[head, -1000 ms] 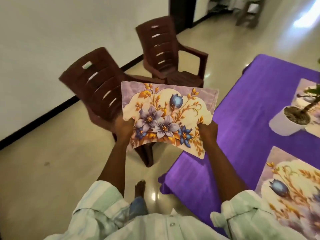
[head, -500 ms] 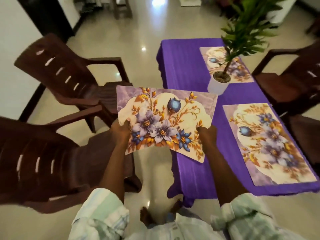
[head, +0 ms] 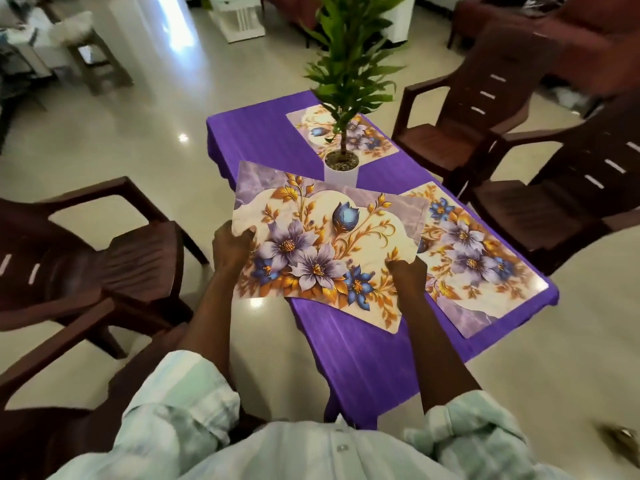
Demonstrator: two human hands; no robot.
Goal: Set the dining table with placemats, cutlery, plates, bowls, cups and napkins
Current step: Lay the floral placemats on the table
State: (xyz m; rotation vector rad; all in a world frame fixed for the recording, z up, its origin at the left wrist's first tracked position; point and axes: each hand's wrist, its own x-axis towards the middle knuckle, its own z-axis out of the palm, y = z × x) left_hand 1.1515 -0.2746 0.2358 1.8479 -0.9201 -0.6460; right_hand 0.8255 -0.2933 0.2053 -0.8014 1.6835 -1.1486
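Gripping the floral placemat by its side edges with left hand and right hand — best lowered flat onto the purple table's bare near-left place, square to the edge, clear of the plant pot and the neighbouring mat.

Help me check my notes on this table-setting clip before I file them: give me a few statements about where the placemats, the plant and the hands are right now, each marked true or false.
1. Both hands grip the floral placemat, the left hand at its left edge and the right hand at its right edge. True.
2. Two placemats already lie on the purple table. True: the near placemat and the far placemat.
3. The potted plant stands on the floor beside a chair. False: it stands on the table between the two laid placemats.
4. Plates and cups are set on the near placemat. False: nothing is on it.
5. The held placemat lies flat on the table. False: it is held above the table's left side.
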